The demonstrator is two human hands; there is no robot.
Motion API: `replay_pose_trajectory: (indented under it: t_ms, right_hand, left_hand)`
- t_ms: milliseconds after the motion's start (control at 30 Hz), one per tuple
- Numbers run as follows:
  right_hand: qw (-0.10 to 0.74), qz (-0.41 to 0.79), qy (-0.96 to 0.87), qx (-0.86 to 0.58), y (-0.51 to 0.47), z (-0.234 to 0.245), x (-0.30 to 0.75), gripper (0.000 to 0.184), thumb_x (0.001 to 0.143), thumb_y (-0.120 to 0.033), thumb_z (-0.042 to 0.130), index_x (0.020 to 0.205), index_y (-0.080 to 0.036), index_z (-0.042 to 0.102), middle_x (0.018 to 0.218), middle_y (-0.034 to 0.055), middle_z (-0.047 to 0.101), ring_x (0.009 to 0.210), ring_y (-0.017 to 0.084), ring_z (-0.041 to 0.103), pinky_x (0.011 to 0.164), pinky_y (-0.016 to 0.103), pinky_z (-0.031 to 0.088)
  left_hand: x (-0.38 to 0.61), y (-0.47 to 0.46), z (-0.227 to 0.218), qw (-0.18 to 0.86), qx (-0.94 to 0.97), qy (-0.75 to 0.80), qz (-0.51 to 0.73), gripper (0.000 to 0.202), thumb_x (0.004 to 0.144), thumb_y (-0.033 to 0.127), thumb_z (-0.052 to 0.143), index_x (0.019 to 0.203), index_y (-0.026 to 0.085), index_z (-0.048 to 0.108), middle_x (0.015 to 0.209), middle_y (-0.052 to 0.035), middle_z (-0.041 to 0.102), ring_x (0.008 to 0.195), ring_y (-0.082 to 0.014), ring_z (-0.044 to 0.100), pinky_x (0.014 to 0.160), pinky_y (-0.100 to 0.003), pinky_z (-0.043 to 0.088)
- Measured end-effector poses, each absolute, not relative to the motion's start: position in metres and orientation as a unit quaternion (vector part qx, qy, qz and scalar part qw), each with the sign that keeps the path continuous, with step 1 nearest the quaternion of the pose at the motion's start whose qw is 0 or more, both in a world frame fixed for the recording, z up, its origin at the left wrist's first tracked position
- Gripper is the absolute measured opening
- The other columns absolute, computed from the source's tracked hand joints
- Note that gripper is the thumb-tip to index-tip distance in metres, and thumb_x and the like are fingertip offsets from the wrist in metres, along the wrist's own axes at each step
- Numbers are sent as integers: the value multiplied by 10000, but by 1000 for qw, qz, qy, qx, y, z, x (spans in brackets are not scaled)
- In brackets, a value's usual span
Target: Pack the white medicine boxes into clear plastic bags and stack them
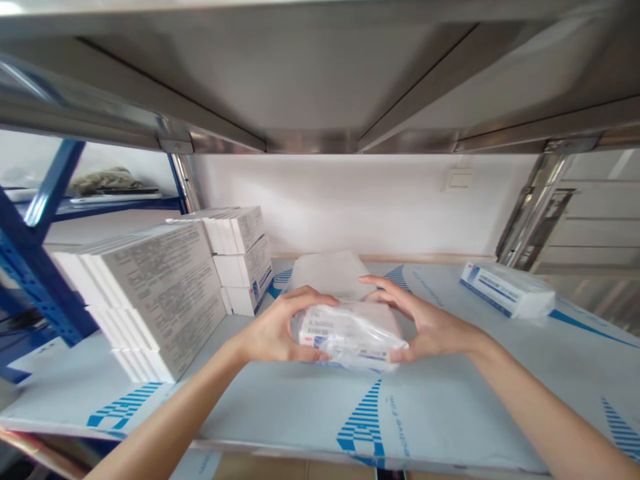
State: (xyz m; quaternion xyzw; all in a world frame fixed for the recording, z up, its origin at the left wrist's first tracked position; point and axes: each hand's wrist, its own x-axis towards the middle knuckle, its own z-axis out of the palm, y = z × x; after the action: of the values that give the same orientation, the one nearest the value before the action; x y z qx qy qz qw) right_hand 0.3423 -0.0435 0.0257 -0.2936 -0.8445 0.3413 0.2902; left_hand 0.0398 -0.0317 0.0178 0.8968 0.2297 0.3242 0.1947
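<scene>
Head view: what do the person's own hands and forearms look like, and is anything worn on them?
The bare left hand and bare right hand wear no gloves, rings or watch. The bare left forearm and bare right forearm show no sleeves, bands or markings as far as the picture's edge.

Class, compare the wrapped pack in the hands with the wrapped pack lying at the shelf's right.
The held pack sits between the left hand and right hand; the shelf pack lies untouched. The held pack's film looks more crumpled than the shelf pack's. Both are white, clear-wrapped, blue-marked.

White packet (pixel 350 337), seemingly red-and-blue labelled
</scene>
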Motion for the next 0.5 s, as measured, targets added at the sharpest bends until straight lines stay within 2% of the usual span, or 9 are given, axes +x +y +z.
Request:
replay_pose_trajectory:
  t_ms: [100,200,300,367,433,500]
  right_hand:
    - [276,289,-875,-275,-36,40,328,826,736,-411,819,1462,-302,442,1378,106,583,1278,283,556,1065,457,460]
    - [253,278,-891,-255,-30,48,314,670,722,-489,813,1329,-302,600,1374,78,598,1269,295,558,1075,469,442]
    - [193,373,-884,-205,-23,50,312,772,698,-685,739,1340,-278,607,1361,83,616,1281,308,555,1100,473,411]
    - [194,420,-867,-185,-17,47,315,822,730,-798,600,1346,-254,608,1370,101,616,1300,303,547,1099,461,412]
    - [231,396,-866,-200,-14,41,316,691,840,-758,506,1272,-242,662,1313,101,659,1260,272,584,1076,444,434]
    - [273,309,-882,-228,-14,33,314,429,924,-572,561,1130,-233,725,1187,82,720,1156,234,646,1028,412,471]
  left_hand:
    - [43,-26,4,197,903,216,316,655,701,395,834,1291,244,594,1221,-86,654,1115,-265,609,981,-436,484]
    - [42,-22,-3,194,906,218,305,675,706,394,828,1314,251,574,1214,-87,644,1112,-271,606,976,-450,489]
    - [38,-23,-4,180,917,227,274,692,730,371,813,1359,259,547,1244,-107,605,1138,-280,599,982,-459,498]
    - [37,-26,-1,161,926,232,249,708,738,402,812,1378,275,537,1388,-133,511,1240,-310,548,1029,-485,476]
    - [38,-28,4,136,934,228,237,760,705,472,829,1382,288,536,1544,-136,346,1354,-351,449,1088,-515,428]
    - [43,-30,9,116,939,208,247,806,671,523,840,1377,275,542,1582,-129,282,1395,-369,395,1120,-518,399]
